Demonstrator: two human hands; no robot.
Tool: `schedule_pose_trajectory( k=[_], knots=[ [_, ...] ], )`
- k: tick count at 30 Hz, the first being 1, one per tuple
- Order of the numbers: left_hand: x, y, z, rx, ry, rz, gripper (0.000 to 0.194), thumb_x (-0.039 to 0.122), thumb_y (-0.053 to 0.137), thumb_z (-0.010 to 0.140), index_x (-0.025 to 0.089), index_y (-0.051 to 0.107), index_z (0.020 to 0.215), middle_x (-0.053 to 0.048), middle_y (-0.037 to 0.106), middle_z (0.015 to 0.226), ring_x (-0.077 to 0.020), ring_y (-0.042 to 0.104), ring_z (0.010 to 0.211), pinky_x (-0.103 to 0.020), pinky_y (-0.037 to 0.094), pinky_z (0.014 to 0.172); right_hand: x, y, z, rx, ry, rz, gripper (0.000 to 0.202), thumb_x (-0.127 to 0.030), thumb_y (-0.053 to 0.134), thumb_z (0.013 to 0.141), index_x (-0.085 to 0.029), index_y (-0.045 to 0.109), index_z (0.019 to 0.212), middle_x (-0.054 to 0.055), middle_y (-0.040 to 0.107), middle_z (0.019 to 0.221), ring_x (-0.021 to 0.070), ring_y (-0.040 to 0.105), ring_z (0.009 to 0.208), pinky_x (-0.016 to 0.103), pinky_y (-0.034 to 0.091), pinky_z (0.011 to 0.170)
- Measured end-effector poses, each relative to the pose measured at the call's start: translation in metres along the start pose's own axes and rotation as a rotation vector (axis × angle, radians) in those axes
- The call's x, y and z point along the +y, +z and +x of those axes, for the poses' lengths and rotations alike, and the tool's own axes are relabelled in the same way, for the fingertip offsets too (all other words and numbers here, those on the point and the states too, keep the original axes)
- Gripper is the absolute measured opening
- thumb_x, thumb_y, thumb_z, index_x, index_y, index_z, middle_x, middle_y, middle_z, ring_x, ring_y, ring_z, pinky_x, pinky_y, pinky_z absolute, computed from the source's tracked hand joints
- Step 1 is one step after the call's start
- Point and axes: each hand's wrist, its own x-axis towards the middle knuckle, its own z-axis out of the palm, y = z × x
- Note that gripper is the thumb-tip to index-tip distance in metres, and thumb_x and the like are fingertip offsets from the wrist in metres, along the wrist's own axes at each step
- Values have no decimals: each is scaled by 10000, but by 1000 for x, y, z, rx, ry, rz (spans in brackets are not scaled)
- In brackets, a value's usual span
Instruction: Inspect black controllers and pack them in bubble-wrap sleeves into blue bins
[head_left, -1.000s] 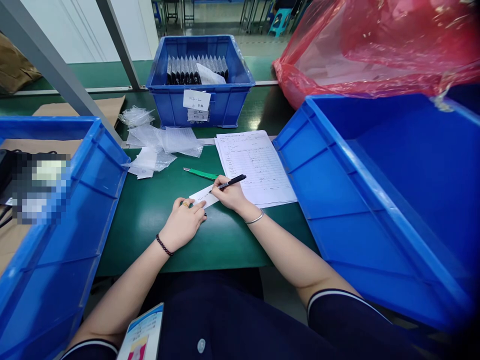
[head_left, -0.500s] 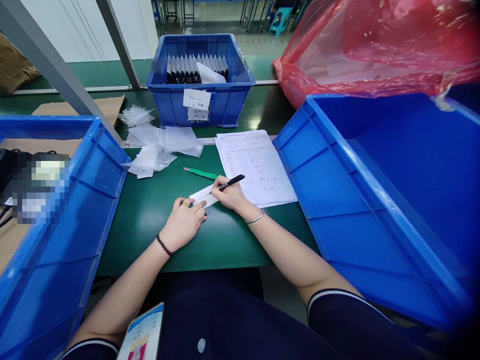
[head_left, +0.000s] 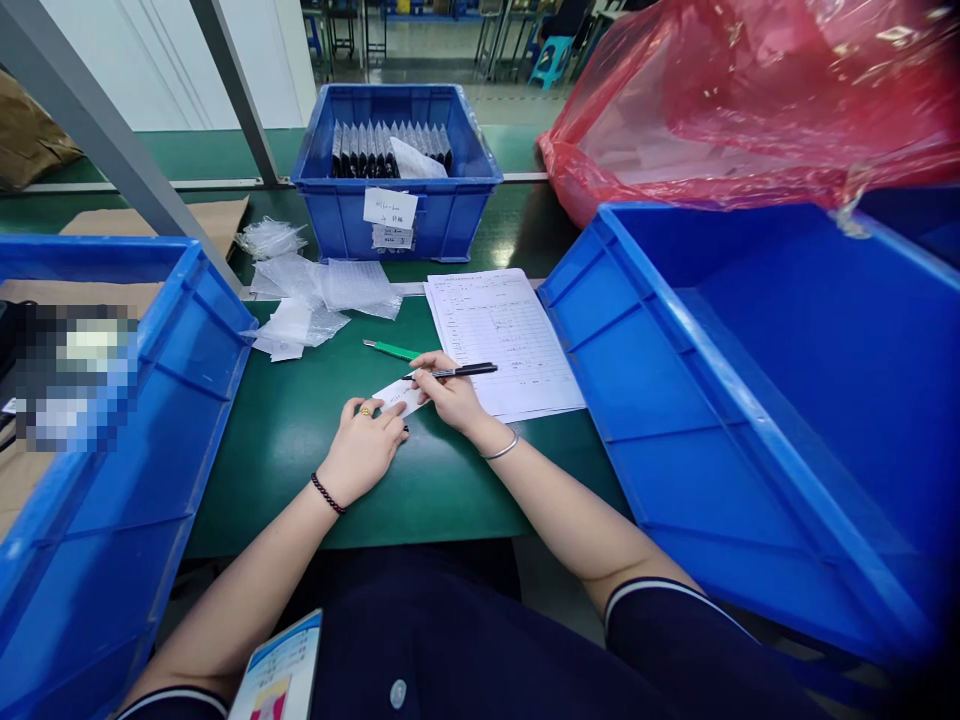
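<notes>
A black pen (head_left: 469, 370) is gripped in my right hand (head_left: 448, 398), tilted low, with its tip over a small white slip of paper (head_left: 397, 395). My left hand (head_left: 361, 447) lies on the green tabletop with its fingers spread, their tips resting on the slip's lower left part. Handwriting shows on the slip, partly covered by my fingers. Just beyond my right hand lies a green utility knife (head_left: 391, 350), its handle end hidden behind that hand. Printed form sheets (head_left: 510, 340) with handwritten entries are stacked beside my right hand.
Large blue bins (head_left: 172, 420) flank me; the right blue bin (head_left: 675, 400) has a red plastic bag (head_left: 712, 110) behind it. A smaller blue crate (head_left: 397, 215) holds several packed items. Clear plastic bags (head_left: 300, 290) lie left of the forms. A grey post (head_left: 127, 130) slants at left.
My right hand has shifted left along the slip, and the pen has tipped flatter. My left hand stays on the paper. The whole view has moved slightly.
</notes>
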Motion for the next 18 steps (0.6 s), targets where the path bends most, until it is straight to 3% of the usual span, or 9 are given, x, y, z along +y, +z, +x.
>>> schedule_pose_trajectory(
  k=[2,6,11,18],
  knots=[
    [-1,1,0,16,-9,12,219,257,437,949,166,628,892,-27,606,1279,-292,549,1076,-509,384,925,-1,4,-2,-60,66,108,194,-380,544,817,-200,552,887,-7,572,762,124,585,592,278,494,571],
    [-5,0,-3,53,5,16,206,247,432,951,163,612,896,-54,626,1241,-284,562,1095,-523,384,961,0,5,-2,-43,99,65,146,-277,588,752,-193,561,868,-3,577,832,125,621,648,275,506,617],
    [-8,-4,-6,49,28,-2,253,237,385,966,141,598,868,-119,672,1036,-224,629,990,-520,365,1029,6,6,0,-15,122,57,115,-253,561,748,-186,562,841,-13,583,766,117,624,609,257,503,589],
    [-9,-8,-6,-33,33,-59,251,219,365,970,139,600,932,-111,688,951,-266,580,1135,-634,271,1065,6,9,-1,-30,115,117,129,-305,573,770,-188,542,815,-21,569,694,122,615,574,272,525,583]
  ],
)
